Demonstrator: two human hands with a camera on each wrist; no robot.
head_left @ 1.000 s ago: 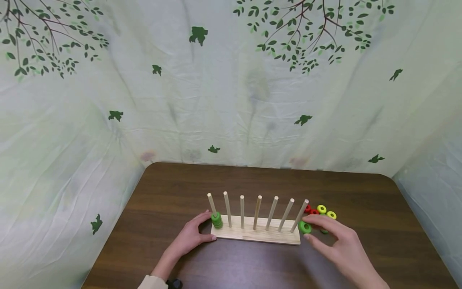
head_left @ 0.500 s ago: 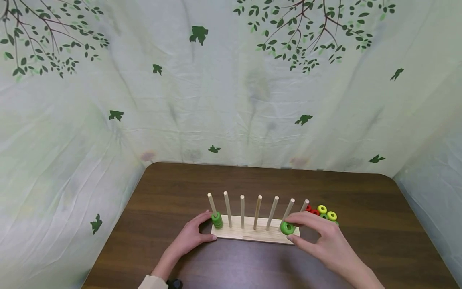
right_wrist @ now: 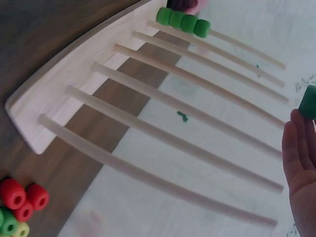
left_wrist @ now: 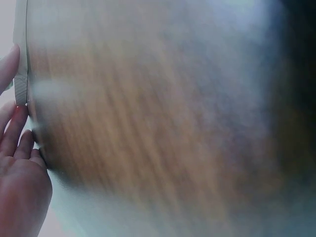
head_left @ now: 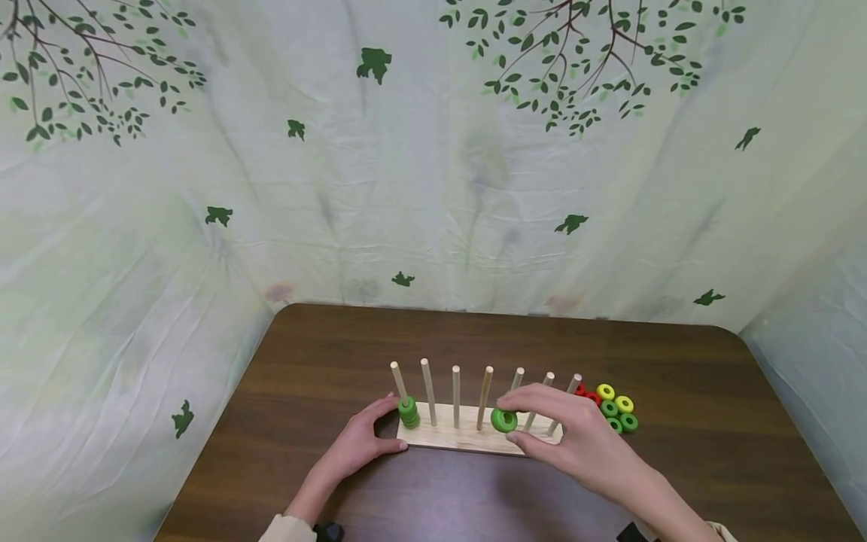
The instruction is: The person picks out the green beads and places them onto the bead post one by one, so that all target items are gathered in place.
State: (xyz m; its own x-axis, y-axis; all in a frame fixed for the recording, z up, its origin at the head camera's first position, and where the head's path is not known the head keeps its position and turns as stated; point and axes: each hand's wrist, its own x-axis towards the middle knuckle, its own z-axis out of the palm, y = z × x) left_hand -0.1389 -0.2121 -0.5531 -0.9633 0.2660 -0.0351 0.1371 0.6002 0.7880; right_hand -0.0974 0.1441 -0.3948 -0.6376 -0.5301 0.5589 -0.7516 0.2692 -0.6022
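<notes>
Head: right fingers (head_left: 542, 398), pinching green ring (head_left: 497, 422), moved leftward; left fingers (head_left: 377, 409) (apparently) grip board (head_left: 460, 438).

We identify a pale wooden pegboard (head_left: 467, 440) lying flat, lower centre of the head view, with seven upright pegs (head_left: 457, 395) in one row. We count four stacked green rings (head_left: 409, 412) on the leftmost peg (head_left: 399, 381). We locate another green ring (head_left: 497, 420), held raised off the pegs, lower right of centre.
</notes>
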